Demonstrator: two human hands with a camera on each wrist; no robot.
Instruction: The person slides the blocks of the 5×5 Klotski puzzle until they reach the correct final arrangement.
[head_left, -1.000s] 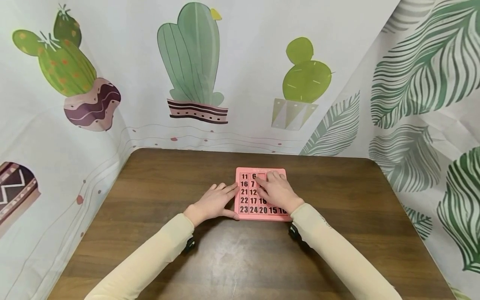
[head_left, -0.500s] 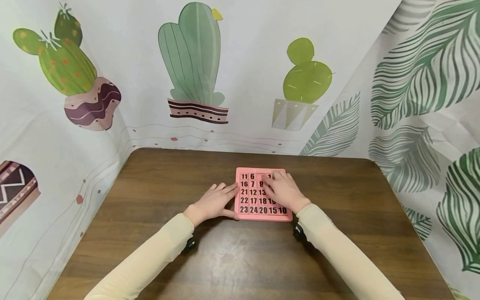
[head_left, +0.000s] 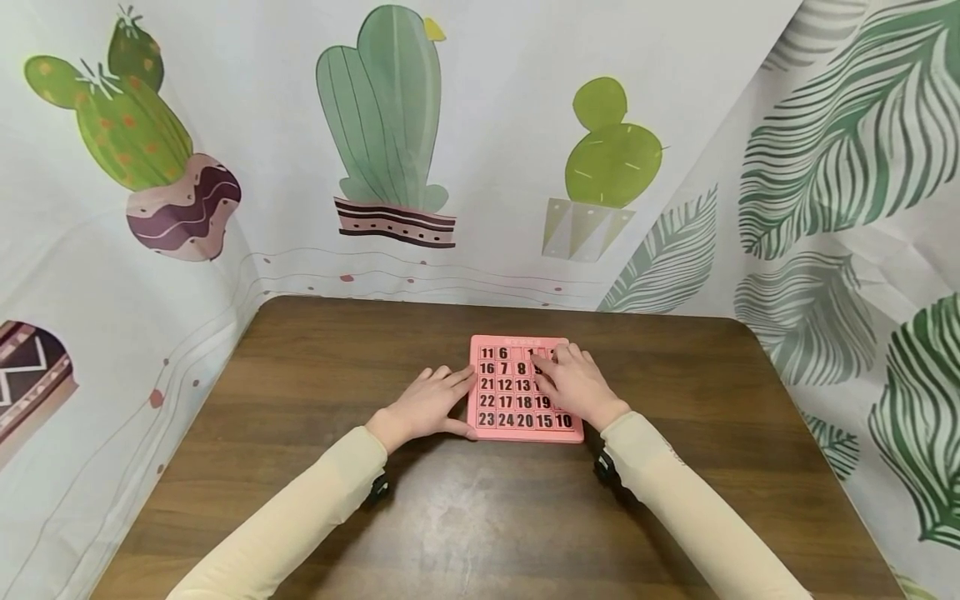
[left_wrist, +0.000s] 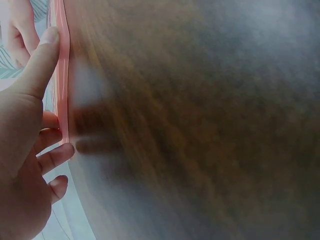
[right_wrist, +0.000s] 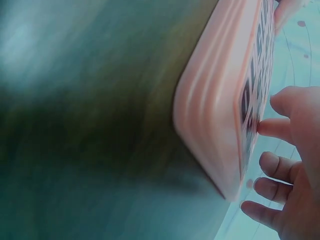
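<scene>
A pink number slide puzzle (head_left: 515, 433) lies flat on the table, its tiles bearing black numbers. My left hand (head_left: 427, 404) rests against its left side, thumb at the near left corner and fingertips along the edge. In the left wrist view that thumb (left_wrist: 42, 62) lies straight against the pink rim. My right hand (head_left: 579, 385) is over the puzzle's upper right part and hides several tiles. Its index fingertip is at the tile marked 1 (head_left: 531, 353) in the top row, where bare slots show on both sides of that tile. The right wrist view shows the index finger (right_wrist: 275, 129) touching the number face.
The brown wooden table (head_left: 450, 517) extends around the puzzle on all sides. A white cloth (head_left: 495, 167) printed with cacti and leaves hangs behind the table and at its sides. Dark wrist devices (head_left: 604, 465) sit under the cream sleeves.
My right hand has moved a little to the right, uncovering more tiles. The 6 tile sits slightly further left, and the 1 tile has shifted left. The left hand stays put.
</scene>
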